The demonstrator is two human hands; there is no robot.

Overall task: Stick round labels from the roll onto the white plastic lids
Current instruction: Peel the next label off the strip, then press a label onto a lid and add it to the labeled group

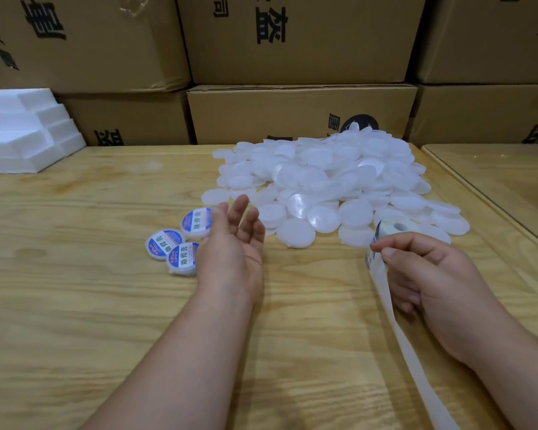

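A heap of several plain white plastic lids (330, 184) lies on the wooden table (75, 299), right of centre. Three labelled lids (165, 243) with blue and white round labels sit together left of the heap. My left hand (233, 243) hovers beside them, palm turned up, fingers relaxed and holding nothing. My right hand (426, 268) pinches the label strip (376, 262) between thumb and forefinger. The label roll (398, 226) lies just beyond that hand at the heap's near edge. The white backing strip (416, 364) trails down toward the lower right.
Stacked cardboard boxes (298, 116) form a wall behind the table. White foam blocks (22, 131) are piled at the back left. A second table (497, 169) with a glass top adjoins at the right.
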